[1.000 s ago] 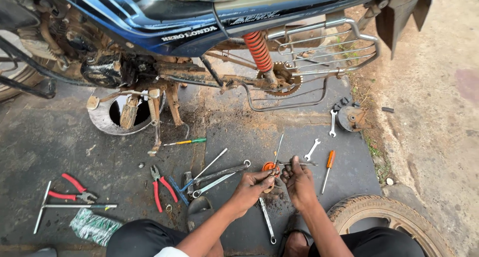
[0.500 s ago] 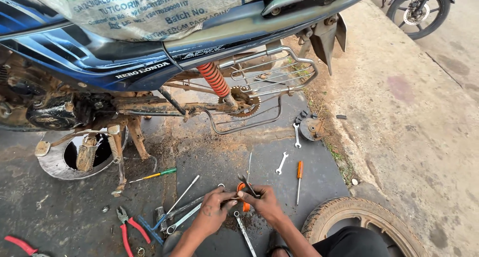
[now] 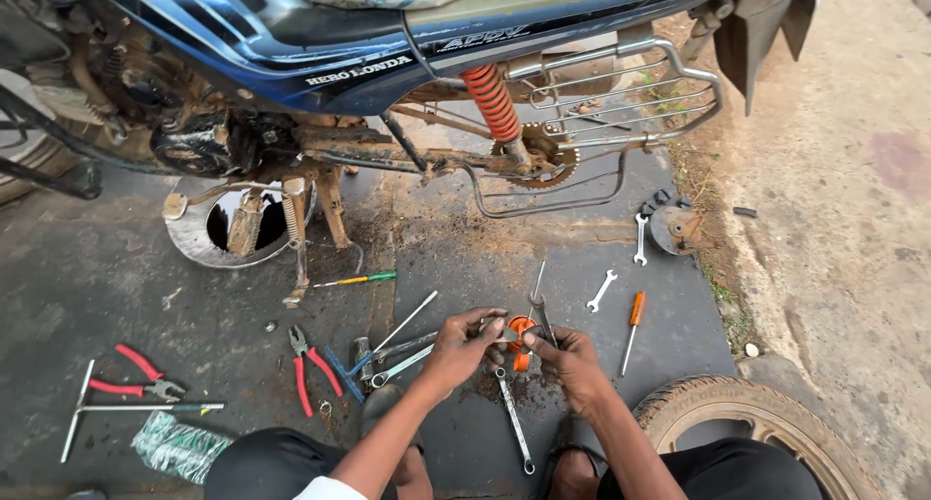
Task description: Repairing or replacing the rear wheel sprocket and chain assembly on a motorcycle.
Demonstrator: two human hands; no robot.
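Unmoved: orange part [image 3: 520,327] between hands [image 3: 514,350]

Outdoor work area in daylight: dark mat [image 3: 116,296] spread over the ground, sandy dirt [image 3: 844,170] to the right, a strip of grass [image 3: 722,291] along the mat's edge, rust-coloured debris scattered mid-mat.

One head-worn view was given, aimed steeply down and forward from a crouched position. The hands and scattered tools on the dark mat [image 3: 582,267] were seen close; the blue motorcycle [image 3: 320,44] was framed across the top.
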